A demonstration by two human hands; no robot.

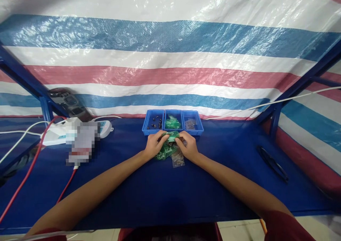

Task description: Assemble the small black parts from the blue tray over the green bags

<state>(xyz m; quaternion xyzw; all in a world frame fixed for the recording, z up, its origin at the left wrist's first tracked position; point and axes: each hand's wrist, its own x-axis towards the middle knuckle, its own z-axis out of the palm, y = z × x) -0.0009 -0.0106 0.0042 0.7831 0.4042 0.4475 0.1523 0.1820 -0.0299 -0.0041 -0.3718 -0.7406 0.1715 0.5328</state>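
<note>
Both hands meet at a small green plastic bag (173,135) in front of the blue bins. My left hand (156,144) pinches its left side between thumb and fingers. On the other side my right hand (188,146) grips the bag's right edge. What lies inside the bag is too small to make out. Beneath the hands, more green bags (163,153) rest on the table in a loose pile. A clear bag (178,159) with small metal-looking pieces lies next to them, below my right hand.
Three joined blue bins stand behind my hands: the left bin (153,131) has small dark parts, the middle one green bags (172,123), the right one clear bags (190,123). A power strip (105,128) with cables is at left, dark glasses (273,163) at right, on the blue table (160,194).
</note>
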